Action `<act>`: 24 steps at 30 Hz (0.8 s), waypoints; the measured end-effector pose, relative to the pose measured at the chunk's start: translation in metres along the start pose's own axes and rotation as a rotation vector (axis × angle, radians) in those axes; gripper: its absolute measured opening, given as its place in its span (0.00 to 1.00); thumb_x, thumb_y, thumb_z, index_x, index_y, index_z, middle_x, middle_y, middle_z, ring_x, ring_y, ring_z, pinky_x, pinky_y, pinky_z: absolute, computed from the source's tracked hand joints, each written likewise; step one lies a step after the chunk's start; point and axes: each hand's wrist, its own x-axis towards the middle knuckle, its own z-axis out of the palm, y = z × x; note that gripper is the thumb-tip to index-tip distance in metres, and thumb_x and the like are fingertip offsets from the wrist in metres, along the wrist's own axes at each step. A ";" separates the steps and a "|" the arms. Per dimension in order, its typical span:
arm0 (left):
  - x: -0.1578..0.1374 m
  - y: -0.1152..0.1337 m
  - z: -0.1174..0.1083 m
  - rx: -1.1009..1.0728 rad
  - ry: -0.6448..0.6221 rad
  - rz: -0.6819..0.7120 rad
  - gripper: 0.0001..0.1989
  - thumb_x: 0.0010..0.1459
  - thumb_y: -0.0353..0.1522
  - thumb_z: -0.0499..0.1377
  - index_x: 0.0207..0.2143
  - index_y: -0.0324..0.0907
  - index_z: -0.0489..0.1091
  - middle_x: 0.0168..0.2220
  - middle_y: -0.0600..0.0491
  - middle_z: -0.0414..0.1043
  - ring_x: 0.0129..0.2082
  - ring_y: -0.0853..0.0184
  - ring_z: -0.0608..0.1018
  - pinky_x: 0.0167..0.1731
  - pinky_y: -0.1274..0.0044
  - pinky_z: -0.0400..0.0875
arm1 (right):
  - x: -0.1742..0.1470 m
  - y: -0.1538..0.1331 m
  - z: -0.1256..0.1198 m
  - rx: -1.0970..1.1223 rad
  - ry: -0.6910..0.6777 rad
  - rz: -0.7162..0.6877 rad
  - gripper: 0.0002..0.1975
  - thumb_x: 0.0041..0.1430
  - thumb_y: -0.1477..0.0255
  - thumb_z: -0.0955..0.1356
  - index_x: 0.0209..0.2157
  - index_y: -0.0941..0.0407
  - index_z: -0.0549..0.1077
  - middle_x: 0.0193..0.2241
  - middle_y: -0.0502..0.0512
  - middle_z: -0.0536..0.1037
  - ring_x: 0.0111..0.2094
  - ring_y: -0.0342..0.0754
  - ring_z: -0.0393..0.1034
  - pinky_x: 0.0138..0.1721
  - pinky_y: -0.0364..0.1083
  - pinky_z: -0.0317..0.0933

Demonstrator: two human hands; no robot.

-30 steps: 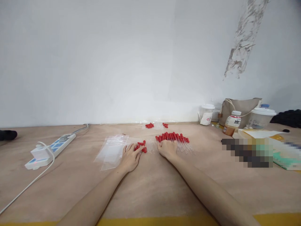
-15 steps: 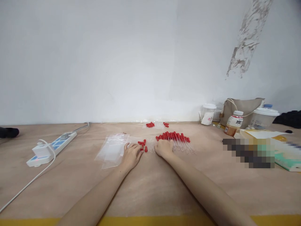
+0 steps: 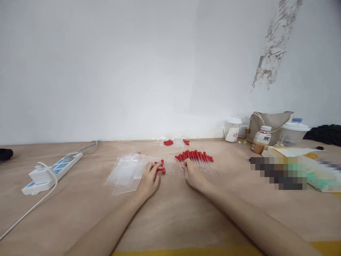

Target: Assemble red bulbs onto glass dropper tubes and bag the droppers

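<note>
My left hand [image 3: 148,180] is low on the table with its fingers curled. Its fingertips are closed on one of the loose red rubber bulbs [image 3: 162,171], though the grip itself is partly covered. Just right of it lies a row of thin clear glass tubes [image 3: 168,166]. My right hand [image 3: 194,174] pinches a slim clear tube [image 3: 178,159] that points up and left. Behind and beside that hand, several droppers [image 3: 200,156] with red bulbs on clear stems lie fanned out side by side.
Clear plastic bags [image 3: 125,172] lie left of my left hand. Further left is a white power strip [image 3: 54,174] with a cable. Near the wall lie more red bulbs [image 3: 168,142]. A lidded cup [image 3: 233,130], a bottle [image 3: 261,139] and a bag [image 3: 274,121] stand at the right.
My right hand has shifted slightly right and turned, and a slim tube now shows in its fingers. The left fingers have drawn closer together at the loose red bulbs. The view has shifted slightly.
</note>
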 end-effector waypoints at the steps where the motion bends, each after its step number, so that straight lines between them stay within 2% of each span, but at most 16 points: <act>1: -0.001 0.004 0.000 -0.023 -0.004 0.021 0.18 0.51 0.21 0.48 0.45 0.40 0.62 0.37 0.49 0.59 0.38 0.66 0.67 0.40 0.74 0.64 | -0.008 0.006 -0.005 0.060 0.009 -0.064 0.10 0.58 0.75 0.55 0.36 0.59 0.64 0.30 0.57 0.71 0.30 0.45 0.65 0.31 0.43 0.55; 4: -0.005 0.016 0.001 -0.066 -0.034 0.037 0.11 0.53 0.25 0.51 0.38 0.42 0.67 0.33 0.52 0.59 0.35 0.66 0.67 0.37 0.75 0.65 | -0.030 0.015 -0.016 0.140 0.038 -0.197 0.12 0.57 0.77 0.55 0.40 0.57 0.65 0.35 0.57 0.71 0.36 0.46 0.65 0.36 0.45 0.57; 6: -0.008 0.024 0.000 -0.093 -0.075 0.031 0.08 0.55 0.29 0.52 0.36 0.42 0.69 0.31 0.52 0.60 0.33 0.67 0.67 0.34 0.75 0.65 | -0.039 0.014 -0.020 0.151 0.033 -0.231 0.13 0.56 0.78 0.55 0.40 0.56 0.66 0.36 0.57 0.71 0.38 0.46 0.64 0.38 0.45 0.57; 12: -0.011 0.034 -0.005 -0.139 -0.201 0.027 0.09 0.57 0.32 0.51 0.36 0.42 0.70 0.31 0.52 0.65 0.32 0.68 0.69 0.34 0.76 0.65 | -0.046 -0.001 -0.020 0.129 -0.011 -0.277 0.09 0.58 0.74 0.57 0.33 0.56 0.67 0.30 0.52 0.70 0.34 0.43 0.64 0.36 0.43 0.56; 19: -0.011 0.031 -0.003 -0.184 -0.201 0.017 0.10 0.58 0.32 0.51 0.40 0.44 0.68 0.34 0.52 0.68 0.35 0.67 0.70 0.37 0.75 0.65 | -0.048 -0.004 -0.015 0.190 -0.030 -0.266 0.09 0.59 0.74 0.57 0.33 0.56 0.67 0.31 0.52 0.71 0.35 0.44 0.64 0.37 0.44 0.55; 24: -0.010 0.033 -0.001 -0.235 -0.183 0.042 0.09 0.59 0.31 0.50 0.39 0.44 0.68 0.35 0.52 0.68 0.36 0.67 0.70 0.37 0.75 0.64 | -0.047 -0.004 -0.015 0.207 -0.071 -0.244 0.10 0.59 0.73 0.57 0.33 0.55 0.69 0.29 0.50 0.72 0.33 0.43 0.64 0.38 0.44 0.53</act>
